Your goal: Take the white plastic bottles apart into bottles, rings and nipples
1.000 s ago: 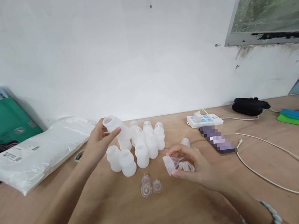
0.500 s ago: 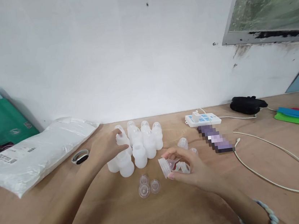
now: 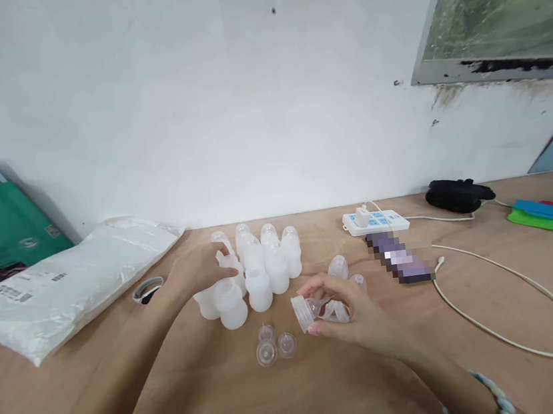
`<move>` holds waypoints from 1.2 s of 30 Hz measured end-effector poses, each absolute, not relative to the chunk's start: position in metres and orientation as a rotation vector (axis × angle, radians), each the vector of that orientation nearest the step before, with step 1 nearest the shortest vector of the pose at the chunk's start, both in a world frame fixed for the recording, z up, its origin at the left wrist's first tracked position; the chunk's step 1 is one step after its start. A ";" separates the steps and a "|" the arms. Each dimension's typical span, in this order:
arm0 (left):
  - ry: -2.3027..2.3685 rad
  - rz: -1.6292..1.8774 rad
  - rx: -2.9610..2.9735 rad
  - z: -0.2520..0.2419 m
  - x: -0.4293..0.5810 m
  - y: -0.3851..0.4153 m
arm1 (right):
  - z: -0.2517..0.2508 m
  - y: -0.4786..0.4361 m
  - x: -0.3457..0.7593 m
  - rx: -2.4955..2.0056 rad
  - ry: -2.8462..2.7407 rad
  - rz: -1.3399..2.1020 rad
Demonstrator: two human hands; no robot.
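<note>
Several waisted, milky bottles at the rear of the bottle group [image 3: 278, 272] carry clear domes, while open bottles [image 3: 233, 311] stand at its front, so the work appears partly complete, with loose translucent teats [image 3: 267, 352] before the group and spare domes [image 3: 338, 267] to its right. The right hand [image 3: 357, 314] pinches a ribbed collar [image 3: 302, 314] right of the group; the left hand [image 3: 197, 270] curves at its left side, grip indeterminable.

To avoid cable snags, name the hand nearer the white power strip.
Right: the right hand is in front and left of the power strip; the left hand is farther left.
</note>
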State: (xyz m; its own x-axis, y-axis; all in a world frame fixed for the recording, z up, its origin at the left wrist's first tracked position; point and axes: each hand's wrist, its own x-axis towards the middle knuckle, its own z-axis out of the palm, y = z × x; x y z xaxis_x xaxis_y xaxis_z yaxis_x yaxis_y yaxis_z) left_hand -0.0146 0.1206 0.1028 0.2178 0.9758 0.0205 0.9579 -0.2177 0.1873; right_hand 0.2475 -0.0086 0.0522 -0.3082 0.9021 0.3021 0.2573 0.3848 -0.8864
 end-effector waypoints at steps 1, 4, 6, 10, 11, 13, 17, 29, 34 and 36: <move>1.875 0.207 2.334 0.106 -0.015 0.119 | 0.052 -0.009 0.248 -1.016 -1.785 0.946; 1.924 0.362 2.288 0.117 -0.014 0.103 | 0.051 -0.009 0.247 -1.022 -1.790 0.954; 1.935 0.664 2.305 0.120 -0.008 0.085 | 0.049 -0.009 0.247 -1.030 -1.783 0.945; 1.419 0.875 2.214 0.099 0.018 0.040 | 0.042 -0.007 0.244 -1.022 -1.765 0.833; 1.291 0.830 2.107 0.090 0.026 0.031 | 0.040 -0.007 0.244 -0.990 -1.778 0.770; 1.085 0.783 1.836 0.073 0.038 0.018 | 0.037 -0.006 0.243 -0.898 -1.830 0.614; 0.871 0.816 1.438 0.053 0.046 0.010 | 0.034 -0.005 0.242 -0.749 -1.952 0.340; 0.871 0.710 1.282 0.044 0.041 0.009 | 0.029 -0.011 0.237 -0.734 -2.106 0.184; 0.892 0.678 1.251 0.048 0.041 0.006 | 0.024 -0.013 0.232 -0.732 -2.120 0.230; 0.899 0.673 1.217 0.047 0.042 0.005 | 0.022 -0.015 0.230 -0.750 -2.097 0.232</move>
